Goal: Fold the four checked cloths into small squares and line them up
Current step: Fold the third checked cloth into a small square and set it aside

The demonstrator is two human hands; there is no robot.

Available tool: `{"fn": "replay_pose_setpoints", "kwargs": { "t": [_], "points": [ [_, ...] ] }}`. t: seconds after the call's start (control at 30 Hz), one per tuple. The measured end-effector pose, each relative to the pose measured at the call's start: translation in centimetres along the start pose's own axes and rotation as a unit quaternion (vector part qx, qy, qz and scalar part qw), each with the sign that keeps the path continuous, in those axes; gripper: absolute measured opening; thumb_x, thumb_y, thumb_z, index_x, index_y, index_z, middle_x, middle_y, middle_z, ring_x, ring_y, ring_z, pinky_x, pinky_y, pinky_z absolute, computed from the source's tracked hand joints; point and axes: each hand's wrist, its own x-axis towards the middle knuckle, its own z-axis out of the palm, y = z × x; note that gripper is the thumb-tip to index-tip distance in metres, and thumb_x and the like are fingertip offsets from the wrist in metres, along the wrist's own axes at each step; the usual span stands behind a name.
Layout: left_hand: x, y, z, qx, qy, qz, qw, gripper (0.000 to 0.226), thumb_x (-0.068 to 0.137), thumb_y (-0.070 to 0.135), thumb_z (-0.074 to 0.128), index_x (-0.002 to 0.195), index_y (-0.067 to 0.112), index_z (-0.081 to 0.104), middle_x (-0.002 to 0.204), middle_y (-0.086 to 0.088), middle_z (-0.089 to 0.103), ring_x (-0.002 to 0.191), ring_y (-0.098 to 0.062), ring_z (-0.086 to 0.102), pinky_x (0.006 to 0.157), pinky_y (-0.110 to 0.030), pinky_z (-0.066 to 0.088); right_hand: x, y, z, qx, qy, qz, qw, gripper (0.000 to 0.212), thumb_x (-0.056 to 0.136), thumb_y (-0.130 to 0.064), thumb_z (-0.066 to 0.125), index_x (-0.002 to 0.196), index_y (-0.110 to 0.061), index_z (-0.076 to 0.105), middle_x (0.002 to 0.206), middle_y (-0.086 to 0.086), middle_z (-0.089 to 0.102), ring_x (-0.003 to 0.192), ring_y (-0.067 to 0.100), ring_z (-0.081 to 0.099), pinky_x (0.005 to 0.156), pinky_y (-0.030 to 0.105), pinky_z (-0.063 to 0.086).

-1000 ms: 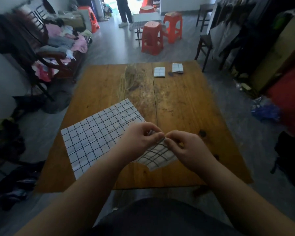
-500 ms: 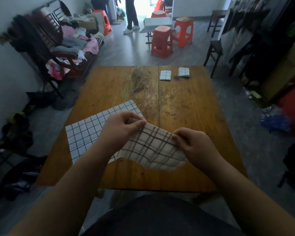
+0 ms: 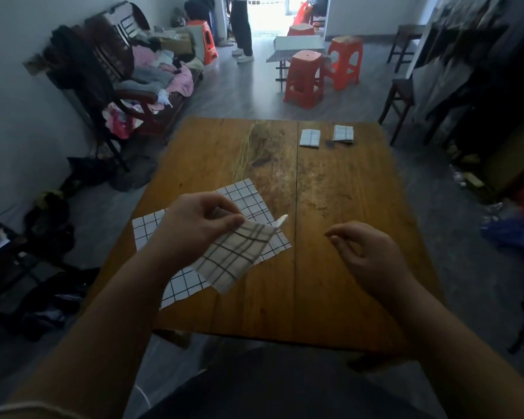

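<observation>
Four checked cloths are in view, all on or above the wooden tabletop (image 3: 339,207).

Items 1 and 2: the left folded square (image 3: 309,138) and the right folded square (image 3: 343,133) lie flat near the tabletop's far edge, in the upper right of centre. They are side by side, near each other but not touching.

Item 3: the flat cloth (image 3: 248,201), white with a thin black grid, lies spread out on the left half of the tabletop, turned at an angle to its edges. Its left corner sits at or very near the tabletop's left edge. My left forearm covers part of it.

Item 4: the held cloth (image 3: 233,255), beige with darker check lines, is off the wood and hangs left of centre, overlapping the flat cloth in the picture. Its upper right corner curls upward.

Hands: my left hand (image 3: 200,225) pinches the held cloth at its upper edge between thumb and fingers. My right hand (image 3: 366,252) is right of centre over bare wood, apart from the cloth, fingers loosely curled, holding nothing.

Surroundings: red stools (image 3: 303,77) stand on the floor at top centre. A bench (image 3: 152,77) piled with clothing stands at upper left. One person's legs (image 3: 242,28) show at the top edge.
</observation>
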Motion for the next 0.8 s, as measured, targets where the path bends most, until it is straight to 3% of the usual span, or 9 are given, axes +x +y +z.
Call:
{"fn": "replay_pose_setpoints", "kwargs": {
  "t": [0.1,0.2,0.27,0.33,0.43,0.6,0.8],
  "points": [
    [-0.3,0.4,1.9,0.042,-0.051,0.017,0.998,0.008,0.088,0.028,0.072,0.083,0.034,0.069,0.086,0.015,0.068,0.082,0.009,0.061,0.065,-0.010,0.041,0.5,-2.5,1.6,0.015,-0.036,-0.035,0.999,0.036,0.091,-0.037,0.057,0.126,-0.032,0.064,0.125,-0.021,0.059,0.120,0.000,0.053,0.099,0.028,0.047],
    [-0.8,0.5,3.4,0.049,-0.079,0.040,0.995,0.007,0.088,0.031,0.073,0.084,0.036,0.069,0.085,0.012,0.070,0.081,0.003,0.063,0.068,-0.017,0.046,0.7,-4.5,3.2,0.017,-0.101,-0.075,0.992,0.039,0.093,-0.041,0.058,0.132,-0.034,0.060,0.131,-0.020,0.058,0.126,-0.001,0.047,0.103,0.027,0.042],
    [-1.0,0.4,3.8,0.051,-0.075,0.061,0.994,0.006,0.087,0.031,0.073,0.084,0.035,0.071,0.082,0.011,0.071,0.080,0.001,0.064,0.070,-0.019,0.048,0.7,-5.2,4.2,0.038,-0.120,-0.086,0.988,0.029,0.097,-0.039,0.059,0.125,-0.034,0.064,0.120,-0.018,0.064,0.115,-0.001,0.054,0.095,0.027,0.049],
    [-1.2,0.1,3.7,0.042,-0.057,0.071,0.995,0.003,0.087,0.029,0.075,0.086,0.031,0.073,0.080,0.013,0.071,0.080,0.003,0.065,0.070,-0.019,0.047,0.5,-5.4,4.9,0.057,-0.123,-0.083,0.987,0.020,0.099,-0.040,0.056,0.111,-0.032,0.069,0.100,-0.014,0.069,0.093,0.002,0.063,0.078,0.036,0.057],
    [-1.4,-0.3,3.4,0.025,-0.050,0.065,0.996,0.005,0.087,0.027,0.075,0.085,0.032,0.074,0.080,0.014,0.072,0.082,0.004,0.065,0.071,-0.019,0.048,0.4,-5.2,5.3,0.053,-0.117,-0.078,0.989,0.018,0.099,-0.037,0.056,0.097,-0.026,0.070,0.081,-0.008,0.068,0.075,0.006,0.064,0.068,0.044,0.056],
    [-1.2,-1.2,1.7,0.009,-0.006,0.023,1.000,0.012,0.088,0.030,0.071,0.081,0.039,0.070,0.085,0.016,0.071,0.086,0.001,0.063,0.076,-0.027,0.052,0.4,-4.7,5.1,0.035,-0.104,-0.056,0.992,0.025,0.097,-0.043,0.050,0.094,-0.027,0.069,0.080,-0.011,0.068,0.075,0.004,0.063,0.068,0.041,0.057],
    [-0.2,-2.3,-3.0,-0.017,0.091,0.004,0.996,0.009,0.090,0.024,0.070,0.085,0.031,0.073,0.089,0.012,0.071,0.089,-0.005,0.064,0.078,-0.031,0.052,0.4,-2.5,3.8,0.022,-0.067,-0.016,0.997,0.024,0.096,-0.041,0.049,0.098,-0.031,0.071,0.085,-0.018,0.068,0.079,0.000,0.064,0.071,0.036,0.058]
  ]
}}
